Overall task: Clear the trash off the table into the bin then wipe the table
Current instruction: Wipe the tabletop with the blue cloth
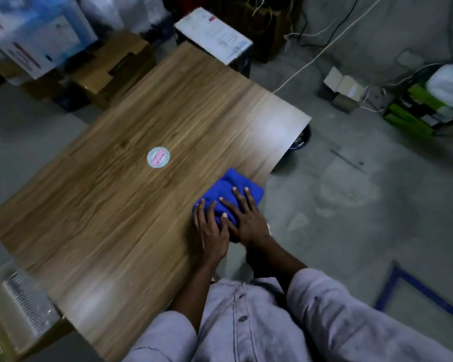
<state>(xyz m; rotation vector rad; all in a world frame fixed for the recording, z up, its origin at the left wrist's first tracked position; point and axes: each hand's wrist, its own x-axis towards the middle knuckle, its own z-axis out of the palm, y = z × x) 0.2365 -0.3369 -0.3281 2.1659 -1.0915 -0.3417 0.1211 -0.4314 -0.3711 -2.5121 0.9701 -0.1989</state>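
1. Both grips lie flat with fingers straight, pressing the blue cloth [233, 185] rather than clamping it. The right grip [246, 220] is on top and the left grip [209, 231] at its near-left edge.
2. The cloth sits on the desk [102, 205], just beside the right edge.
3. Even palm pressure should keep the bunched cloth from slipping out.
4. Open room lies leftward, past the round sticker [158, 158].
5. The bin [302, 142] peeks from under the far right corner.
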